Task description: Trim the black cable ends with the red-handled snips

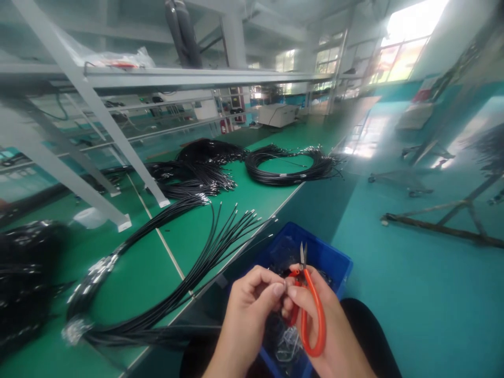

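Over a blue bin, my right hand point(315, 302) holds orange-handled scissors point(314, 310), their short metal blades pointing up and slightly apart. Its thumb and fingertips also meet those of my left hand point(254, 302). My left hand is closed in a pinch at that spot; whatever small thing lies between the fingertips is too hidden to name. Left of the hands, a loop of black cables point(145, 328) with silvery tips lies on the green table point(232, 207). Clear wrapping binds the loop at its left side, and its loose ends fan out near the table edge.
The blue bin point(342, 265) below my hands contains clear plastic scraps. Farther along the table are a coiled cable bundle point(271, 176) and more black cable piles point(208, 152). A white shelf frame point(118, 142) stands on the table. A wheeled stand point(444, 223) is on the floor at right.
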Tool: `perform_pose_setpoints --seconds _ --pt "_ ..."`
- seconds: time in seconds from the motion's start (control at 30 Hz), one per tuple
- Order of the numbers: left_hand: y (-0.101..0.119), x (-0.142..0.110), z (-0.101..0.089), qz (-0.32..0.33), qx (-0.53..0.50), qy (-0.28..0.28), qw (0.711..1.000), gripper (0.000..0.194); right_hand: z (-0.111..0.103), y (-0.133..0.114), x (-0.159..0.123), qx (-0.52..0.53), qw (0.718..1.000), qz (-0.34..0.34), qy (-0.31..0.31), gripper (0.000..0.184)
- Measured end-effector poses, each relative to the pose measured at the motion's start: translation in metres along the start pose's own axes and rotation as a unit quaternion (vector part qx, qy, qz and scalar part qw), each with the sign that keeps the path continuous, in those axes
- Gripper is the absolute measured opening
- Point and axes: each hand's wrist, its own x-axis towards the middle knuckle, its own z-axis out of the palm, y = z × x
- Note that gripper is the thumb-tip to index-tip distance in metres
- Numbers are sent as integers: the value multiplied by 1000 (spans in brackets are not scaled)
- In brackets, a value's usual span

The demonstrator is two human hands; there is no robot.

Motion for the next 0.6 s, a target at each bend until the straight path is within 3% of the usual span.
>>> perform_pose_setpoints --seconds 0.17,0.33,0.43,0.5,0.6 --pt "-1 -1 -2 -12 -54 21 998 13 -2 1 0 21 1000 6 -6 24" --pt "-4 2 -6 -4 -35 -38 999 11 -3 0 1 25 999 15 -18 18" --pt "-4 1 -14 29 85 23 996 10 -5 -2 3 32 999 17 -14 14" --pt "-1 -2 -17 78 205 85 972 3 -5 -2 5 38 999 13 -3 15" --pt "5 -9 -15 116 305 102 940 20 -2 -1 6 28 1000 8 -7 15"
